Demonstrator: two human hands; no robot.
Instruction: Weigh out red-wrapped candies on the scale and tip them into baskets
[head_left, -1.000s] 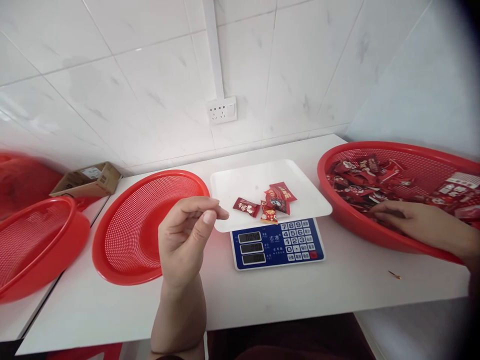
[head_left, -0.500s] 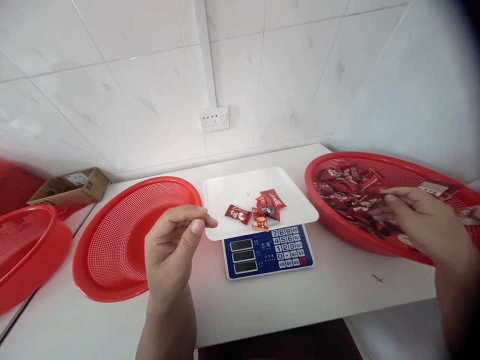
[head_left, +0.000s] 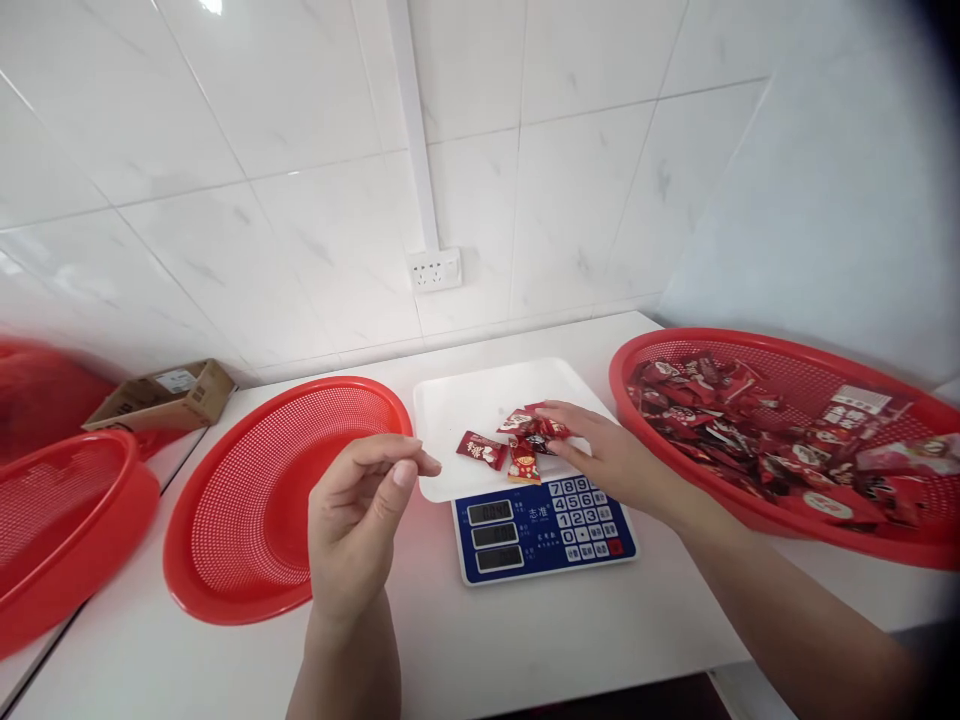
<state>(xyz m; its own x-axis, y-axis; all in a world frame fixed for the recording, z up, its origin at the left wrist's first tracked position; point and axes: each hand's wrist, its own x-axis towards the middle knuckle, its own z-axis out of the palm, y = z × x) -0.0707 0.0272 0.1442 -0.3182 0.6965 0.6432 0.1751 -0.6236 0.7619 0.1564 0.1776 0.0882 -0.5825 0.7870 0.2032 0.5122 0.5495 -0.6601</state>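
Observation:
Above the left front corner of the scale's white tray [head_left: 457, 385], my left hand [head_left: 356, 525] hovers with loosely bent fingers and nothing visible in them. My right hand [head_left: 619, 465] reaches over the tray from the right. Its thumb and fingers are apart, touching a small cluster of red wrapped candies [head_left: 523, 462]; part of the cluster is hidden under the fingertips. A single dark red candy packet [head_left: 481, 450] lies to the left of the cluster. Below the tray is the blue keypad panel of the digital scale [head_left: 547, 570], with three small displays.
On the right stands a red plastic basket [head_left: 626, 375] holding many red candy packets [head_left: 810, 455]. Left of the scale sits another red basket [head_left: 187, 590]. Farther left are a third red basket [head_left: 97, 530] and an open cardboard box [head_left: 161, 395]. A wall socket [head_left: 435, 270] is behind.
My right hand has moved left from the candy basket to the candies on the scale tray. My left hand keeps nearly the same pose. The view has tilted up slightly.

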